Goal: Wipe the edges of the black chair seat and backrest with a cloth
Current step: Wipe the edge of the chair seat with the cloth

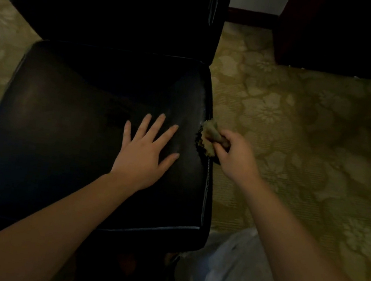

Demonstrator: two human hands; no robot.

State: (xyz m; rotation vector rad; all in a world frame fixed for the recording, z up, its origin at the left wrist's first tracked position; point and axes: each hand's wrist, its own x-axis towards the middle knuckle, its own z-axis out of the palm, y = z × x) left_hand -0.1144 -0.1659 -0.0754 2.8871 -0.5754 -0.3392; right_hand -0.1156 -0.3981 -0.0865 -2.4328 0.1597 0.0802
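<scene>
A black padded chair seat (pixel 60 133) fills the left and middle of the head view, with its black backrest (pixel 127 6) rising at the top. My left hand (pixel 146 153) lies flat on the seat near its right side, fingers spread and straight. My right hand (pixel 235 155) grips a bunched tan cloth (pixel 208 136) and holds it against the seat's right edge, about halfway along it. The cloth's frayed rim overlaps the edge seam.
Patterned yellow-green carpet (pixel 312 135) spreads to the right of the chair. A dark wooden furniture piece (pixel 339 38) stands at the top right. My light trouser leg (pixel 235 280) is at the bottom, close to the seat's front right corner.
</scene>
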